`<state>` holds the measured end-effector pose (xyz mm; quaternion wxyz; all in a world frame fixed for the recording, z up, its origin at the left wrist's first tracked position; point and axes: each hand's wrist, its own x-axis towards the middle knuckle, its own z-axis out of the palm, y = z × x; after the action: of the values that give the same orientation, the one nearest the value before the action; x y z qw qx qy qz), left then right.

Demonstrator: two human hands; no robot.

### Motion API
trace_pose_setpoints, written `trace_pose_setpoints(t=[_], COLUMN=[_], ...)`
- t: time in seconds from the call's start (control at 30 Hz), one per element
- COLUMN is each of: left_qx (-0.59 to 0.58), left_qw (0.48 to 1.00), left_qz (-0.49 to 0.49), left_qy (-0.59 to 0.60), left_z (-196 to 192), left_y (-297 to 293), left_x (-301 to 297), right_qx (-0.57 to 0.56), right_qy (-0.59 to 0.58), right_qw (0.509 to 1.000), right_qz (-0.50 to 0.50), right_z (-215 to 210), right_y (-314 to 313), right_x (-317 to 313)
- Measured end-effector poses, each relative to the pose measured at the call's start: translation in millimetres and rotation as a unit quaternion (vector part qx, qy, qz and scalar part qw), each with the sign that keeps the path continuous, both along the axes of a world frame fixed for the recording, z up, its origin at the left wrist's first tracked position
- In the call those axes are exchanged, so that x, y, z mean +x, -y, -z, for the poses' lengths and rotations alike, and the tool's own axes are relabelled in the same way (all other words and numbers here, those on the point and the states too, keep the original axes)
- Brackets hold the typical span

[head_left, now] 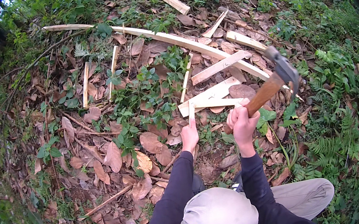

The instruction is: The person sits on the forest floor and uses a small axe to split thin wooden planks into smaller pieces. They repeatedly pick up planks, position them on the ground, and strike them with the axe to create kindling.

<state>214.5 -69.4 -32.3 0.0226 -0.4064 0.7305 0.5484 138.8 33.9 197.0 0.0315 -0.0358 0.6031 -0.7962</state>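
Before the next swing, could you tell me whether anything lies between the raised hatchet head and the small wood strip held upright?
Nothing visible does: the hatchet head is up to the right, and the wood strip in the left hand stands unobstructed.

Both arms are stretched forward in dark sleeves. The left hand (pixel 189 136) is held low, its fingers pinched shut around something thin. The right hand (pixel 241 122) is raised a little and closed in a tight fist.

The right hand (pixel 242 121) grips a hammer (pixel 274 80); the left hand (pixel 189 136) holds a wooden strip (pixel 191 112).
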Motion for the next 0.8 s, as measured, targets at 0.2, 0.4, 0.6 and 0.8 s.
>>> trace_pose_setpoints(t=[0.2,0.4,0.6,0.8], left_qx=[0.044,0.048,0.059,0.041], left_qw=[0.998,0.998,0.998,0.999], left_qz=[0.049,0.013,0.009,0.017], left_qy=[0.022,0.043,0.036,0.023], left_z=[-24,-16,-25,-32], left_y=[-13,3,-5,-2], left_x=[-15,-2,-10,-8], right_qx=[0.474,0.357,0.411,0.303], right_qy=[0.082,0.007,0.017,0.025], right_qw=[0.870,0.932,0.911,0.952], right_qz=[-0.104,-0.053,-0.039,-0.045], right_z=[144,65,124,68], right_y=[-39,-7,-35,-29], right_x=[47,18,45,3])
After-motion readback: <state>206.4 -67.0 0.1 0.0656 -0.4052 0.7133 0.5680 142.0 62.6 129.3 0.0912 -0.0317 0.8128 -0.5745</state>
